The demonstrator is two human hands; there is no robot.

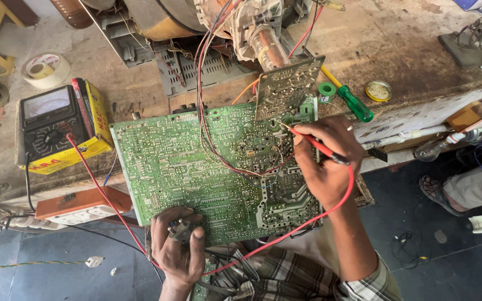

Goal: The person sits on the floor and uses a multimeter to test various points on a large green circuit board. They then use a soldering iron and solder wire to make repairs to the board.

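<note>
A large green circuit board [196, 167] lies solder side up over the bench edge and my lap. My right hand [326, 161] grips a red test probe [313, 143], whose tip touches the board near its upper right. A red lead [308, 223] loops from the probe under my wrist. My left hand [178, 245] rests on the board's lower edge and pinches a small grey plug-like part [179, 228]. A smaller circuit board [287, 86] stands tilted at the neck of a picture tube [266, 44], tied to the big board by red wires.
A black analog multimeter [48, 122] sits on a yellow box at the left, next to a tape roll [46, 69]. A green-handled screwdriver [352, 101], a small green spool and a round tin [379, 91] lie at the right. Another person's sandalled foot [439, 192] rests on the floor.
</note>
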